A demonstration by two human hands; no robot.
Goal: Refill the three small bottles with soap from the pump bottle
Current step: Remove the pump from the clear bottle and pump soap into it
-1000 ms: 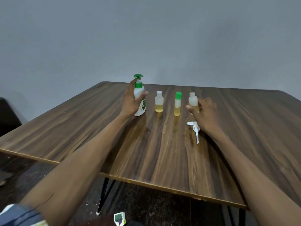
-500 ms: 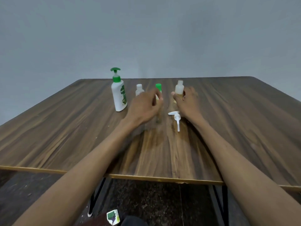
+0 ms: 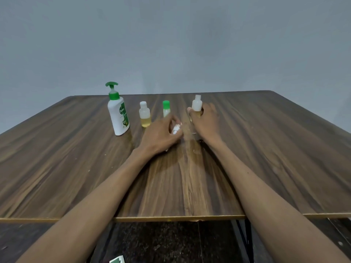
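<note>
Since half a second ago, left hand (image 3: 161, 136) has dropped onto the white pump head (image 3: 175, 129), fingers curled around it. Right hand (image 3: 206, 122) grips the uncapped small bottle (image 3: 196, 105) on the desk (image 3: 266, 149). Pump bottle (image 3: 118, 112) stands left; the white-capped bottle (image 3: 145, 116) holds yellow soap; the green-capped bottle (image 3: 166, 109) stands partly hidden.

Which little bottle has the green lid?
The middle small bottle, standing between the other two. Its cap is green; the left small bottle has a white cap, the right small bottle none.
</note>
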